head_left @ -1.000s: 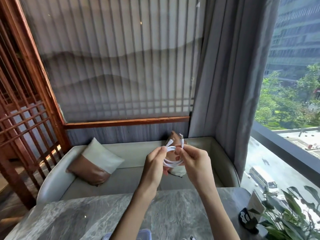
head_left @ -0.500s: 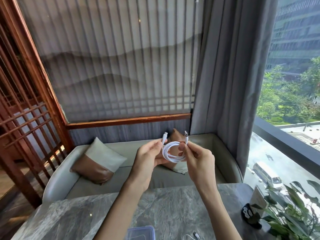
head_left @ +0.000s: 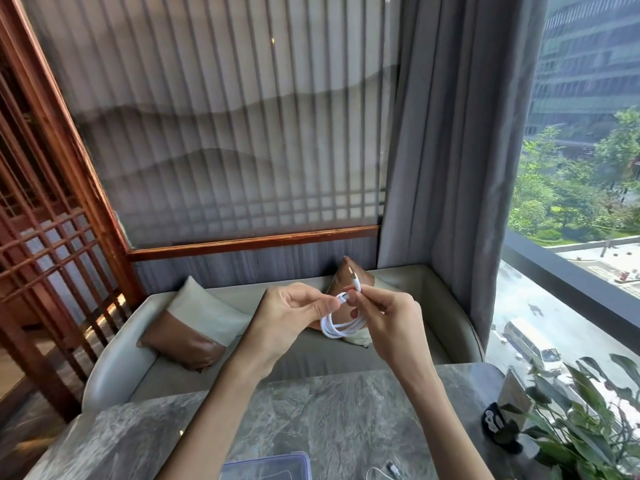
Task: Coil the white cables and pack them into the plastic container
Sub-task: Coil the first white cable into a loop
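A coiled white cable (head_left: pixel 337 327) hangs in the air above the far edge of the table, held between both hands. My left hand (head_left: pixel 291 320) pinches one plug end of it. My right hand (head_left: pixel 388 323) pinches the other plug end, which sticks upward, and the loops hang under its fingers. The clear plastic container (head_left: pixel 277 467) lies at the bottom edge of the view, mostly cut off. Another white cable (head_left: pixel 384 472) lies loose on the table just right of it.
The grey marble table (head_left: pixel 329 417) fills the foreground. A green plant (head_left: pixel 581 431) and a small black object (head_left: pixel 495 422) stand at its right edge. Behind are a grey bench with brown cushions (head_left: pixel 194 327), a curtain and a window.
The coil has dropped lower and now hangs below my fingers. My left hand has brought its plug end across to meet the right hand. The view has tilted down, showing more of the container.
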Action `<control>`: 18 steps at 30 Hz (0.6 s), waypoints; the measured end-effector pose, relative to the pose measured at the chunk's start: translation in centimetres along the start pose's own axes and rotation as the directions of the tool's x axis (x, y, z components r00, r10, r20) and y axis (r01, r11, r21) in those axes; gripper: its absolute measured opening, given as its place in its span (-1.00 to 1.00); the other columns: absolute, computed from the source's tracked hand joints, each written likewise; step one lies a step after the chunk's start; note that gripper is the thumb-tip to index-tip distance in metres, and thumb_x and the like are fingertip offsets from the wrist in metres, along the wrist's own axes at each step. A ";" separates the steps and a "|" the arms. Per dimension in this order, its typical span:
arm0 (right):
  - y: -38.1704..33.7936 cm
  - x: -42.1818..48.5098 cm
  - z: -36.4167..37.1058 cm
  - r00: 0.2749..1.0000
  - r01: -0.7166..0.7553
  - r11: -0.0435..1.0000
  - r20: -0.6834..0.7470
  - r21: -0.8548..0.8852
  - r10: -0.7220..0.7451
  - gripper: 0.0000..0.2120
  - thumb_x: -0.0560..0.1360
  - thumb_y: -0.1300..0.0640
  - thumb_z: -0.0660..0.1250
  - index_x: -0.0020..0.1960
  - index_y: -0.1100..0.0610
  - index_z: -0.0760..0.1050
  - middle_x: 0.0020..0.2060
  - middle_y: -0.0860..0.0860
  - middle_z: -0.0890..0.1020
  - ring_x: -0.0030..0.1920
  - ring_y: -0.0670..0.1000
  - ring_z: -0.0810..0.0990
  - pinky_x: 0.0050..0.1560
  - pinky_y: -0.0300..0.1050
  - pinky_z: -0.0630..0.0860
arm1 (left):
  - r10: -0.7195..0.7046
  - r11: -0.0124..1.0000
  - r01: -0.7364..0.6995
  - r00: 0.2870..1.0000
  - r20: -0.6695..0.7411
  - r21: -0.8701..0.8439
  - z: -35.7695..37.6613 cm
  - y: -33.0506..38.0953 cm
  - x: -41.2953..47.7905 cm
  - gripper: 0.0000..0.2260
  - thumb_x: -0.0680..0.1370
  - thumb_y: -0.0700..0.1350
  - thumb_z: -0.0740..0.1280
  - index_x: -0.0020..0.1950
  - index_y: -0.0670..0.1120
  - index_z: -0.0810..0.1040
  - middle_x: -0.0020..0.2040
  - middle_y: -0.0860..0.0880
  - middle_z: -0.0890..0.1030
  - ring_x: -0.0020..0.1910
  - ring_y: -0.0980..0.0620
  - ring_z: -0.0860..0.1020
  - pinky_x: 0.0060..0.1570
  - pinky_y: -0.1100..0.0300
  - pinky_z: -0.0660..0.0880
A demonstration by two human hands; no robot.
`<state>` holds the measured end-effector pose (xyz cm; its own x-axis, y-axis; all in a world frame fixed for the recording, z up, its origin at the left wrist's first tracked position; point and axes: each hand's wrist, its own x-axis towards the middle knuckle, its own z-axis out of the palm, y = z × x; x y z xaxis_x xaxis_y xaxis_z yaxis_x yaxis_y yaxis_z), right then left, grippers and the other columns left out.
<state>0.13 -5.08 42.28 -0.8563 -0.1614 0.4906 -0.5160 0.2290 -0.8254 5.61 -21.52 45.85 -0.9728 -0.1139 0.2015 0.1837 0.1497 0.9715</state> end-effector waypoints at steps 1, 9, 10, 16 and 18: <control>-0.1 0.0 0.1 1.000 0.007 1.000 0.009 0.017 -0.008 -0.81 0.56 0.08 0.36 -0.17 0.11 0.67 -0.37 0.15 0.64 -0.33 0.14 0.52 -0.31 -0.06 0.44 | -0.020 1.000 0.020 1.000 0.005 0.004 0.0 0.1 -0.1 -0.81 0.36 -0.04 0.54 -0.15 -0.14 0.72 -0.14 -0.05 0.72 -0.13 0.04 0.69 0.01 0.13 0.59; -0.7 0.0 0.6 0.987 0.095 0.982 0.112 0.166 -0.115 -0.88 0.54 0.19 0.41 -0.04 0.03 0.71 -0.20 -0.07 0.75 -0.18 -0.11 0.68 -0.13 -0.31 0.55 | -0.247 0.964 0.230 0.961 0.123 0.136 -0.1 0.0 -0.1 -0.77 0.51 -0.18 0.43 0.13 -0.21 0.53 -0.17 -0.12 0.54 -0.23 -0.03 0.39 -0.33 0.22 0.27; -0.8 -0.2 0.9 0.985 0.119 0.979 0.106 0.168 -0.138 -0.89 0.53 0.19 0.42 -0.07 0.02 0.70 -0.19 -0.09 0.75 -0.18 -0.17 0.67 -0.12 -0.35 0.53 | -0.262 0.953 0.238 0.958 0.119 0.185 0.1 -0.3 0.0 -0.81 0.55 -0.18 0.36 0.09 -0.28 0.55 -0.19 -0.15 0.51 -0.22 -0.04 0.34 -0.33 0.19 0.24; -0.3 -0.7 1.8 0.997 0.034 0.966 -0.080 0.257 -0.014 -0.87 0.56 0.25 0.37 0.00 0.13 0.70 -0.20 -0.02 0.75 -0.18 -0.16 0.68 -0.13 -0.32 0.54 | -0.266 0.930 0.295 0.952 0.153 -0.220 -0.1 -1.3 -0.3 -0.76 0.52 -0.09 0.42 0.10 -0.21 0.66 -0.03 -0.13 0.69 -0.09 0.00 0.60 -0.02 0.15 0.50; -0.3 -0.6 1.6 0.992 0.014 0.958 -0.122 0.285 0.022 -0.87 0.56 0.26 0.36 -0.01 0.15 0.70 -0.20 -0.01 0.74 -0.21 -0.16 0.65 -0.14 -0.30 0.53 | -0.287 0.820 0.344 0.939 0.190 -0.458 -0.5 -1.5 -0.3 -0.77 0.47 -0.13 0.43 0.08 -0.20 0.67 -0.01 -0.15 0.69 -0.07 -0.02 0.64 0.07 0.09 0.57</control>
<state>0.80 -6.55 41.79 -0.8635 -0.0381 0.5029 -0.5006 -0.0568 -0.8638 5.66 -22.18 44.36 -0.9929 0.0363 -0.1137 -0.1191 -0.3661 0.9229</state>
